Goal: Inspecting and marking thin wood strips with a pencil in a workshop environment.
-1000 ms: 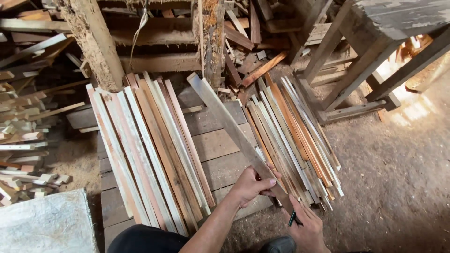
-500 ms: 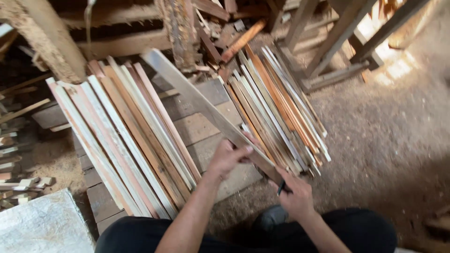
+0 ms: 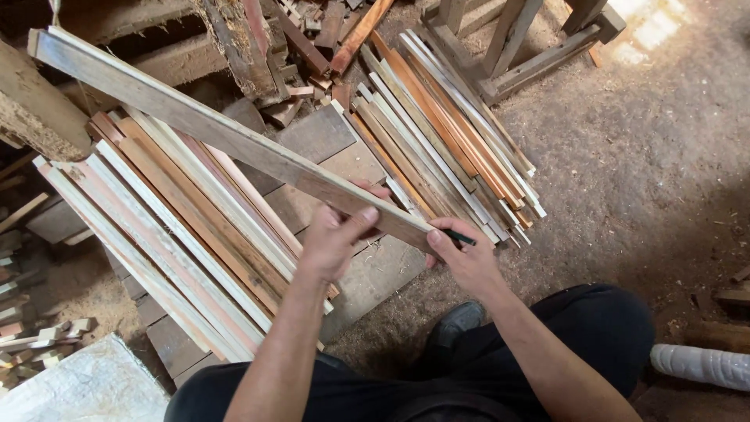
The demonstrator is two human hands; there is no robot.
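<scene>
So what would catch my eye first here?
Probably the long grey plank held slantwise across the middle, gripped by the left hand and the right hand, which also holds a dark pencil. Below it lie two stacks of pale and reddish slats, one left, one right, on a board platform.

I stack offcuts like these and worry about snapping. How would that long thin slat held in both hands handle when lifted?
The slat is held near one end by the left hand and right hand, yet looks straight, so probably stiff. Thin, so likely light. Its far end may swing.
</scene>
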